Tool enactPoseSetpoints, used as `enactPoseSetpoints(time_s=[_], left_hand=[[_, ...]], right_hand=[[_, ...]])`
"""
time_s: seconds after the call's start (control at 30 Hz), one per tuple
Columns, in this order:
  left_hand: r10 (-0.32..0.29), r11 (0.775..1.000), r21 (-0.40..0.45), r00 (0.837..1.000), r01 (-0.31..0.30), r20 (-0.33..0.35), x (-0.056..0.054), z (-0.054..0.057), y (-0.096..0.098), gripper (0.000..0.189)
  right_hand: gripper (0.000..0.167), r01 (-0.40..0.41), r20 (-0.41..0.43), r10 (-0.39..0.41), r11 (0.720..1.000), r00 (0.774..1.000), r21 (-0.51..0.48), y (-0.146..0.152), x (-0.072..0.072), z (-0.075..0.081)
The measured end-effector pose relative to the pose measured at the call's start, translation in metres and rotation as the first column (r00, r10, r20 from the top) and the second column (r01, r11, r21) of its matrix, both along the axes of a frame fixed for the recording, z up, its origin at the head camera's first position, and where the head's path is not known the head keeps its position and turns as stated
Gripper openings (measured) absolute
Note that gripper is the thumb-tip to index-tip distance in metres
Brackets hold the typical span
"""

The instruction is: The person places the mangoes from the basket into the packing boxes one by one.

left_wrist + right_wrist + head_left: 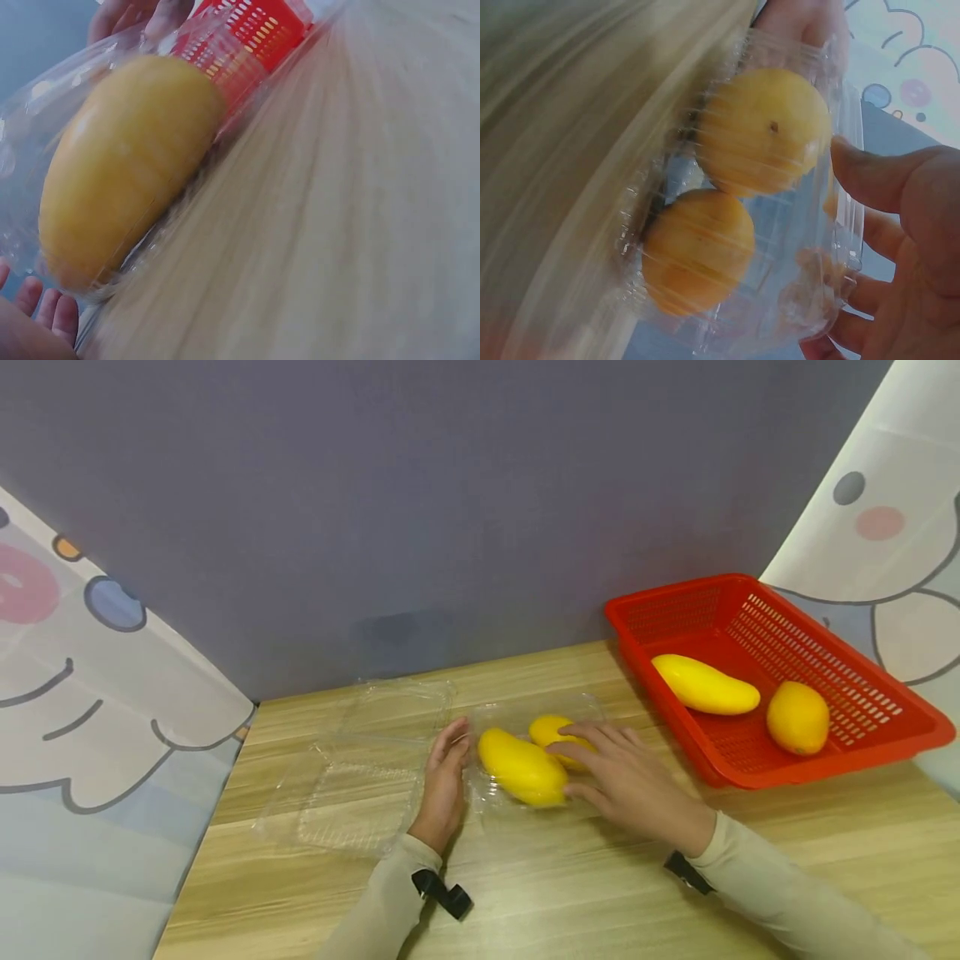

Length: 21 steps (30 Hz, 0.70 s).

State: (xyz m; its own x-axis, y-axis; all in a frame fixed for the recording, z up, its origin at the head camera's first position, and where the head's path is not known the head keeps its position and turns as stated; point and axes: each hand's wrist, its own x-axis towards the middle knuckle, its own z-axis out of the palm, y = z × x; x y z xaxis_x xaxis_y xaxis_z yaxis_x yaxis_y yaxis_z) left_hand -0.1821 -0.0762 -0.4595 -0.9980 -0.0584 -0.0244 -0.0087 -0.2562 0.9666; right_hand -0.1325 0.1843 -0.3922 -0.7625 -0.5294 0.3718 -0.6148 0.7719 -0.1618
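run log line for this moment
left grip: beside filled container; right grip: opposite side; contents: two yellow fruits; red basket: two more fruits

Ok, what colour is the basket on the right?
Red; the basket shows best in the head view.

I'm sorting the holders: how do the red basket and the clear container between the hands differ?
The red basket is bright red; the clear container is see-through. The basket is clearly larger than the container. The basket has slotted walls; the container's walls look ribbed. Both hold two yellow fruits.
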Motion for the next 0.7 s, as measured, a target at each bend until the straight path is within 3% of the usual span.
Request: enactPoseSetpoints(time_s=[0.4,0.7], left_hand=[[-0.023,1.0,-0.004,1.0,0.023,-0.005,0.01,-0.002,-0.002,0.042],[-0.031,1.0,0.0,1.0,0.031,-0.004,0.018,-0.002,-0.003,0.042]], right_hand=[[0.056,0.046,0.008,-0.046,0.999,0.999,0.021,-0.003,-0.007,-0.004],[0.056,0.03,0.022,-0.03,0.999,0.999,0.024,-0.002,-0.003,0.0]])
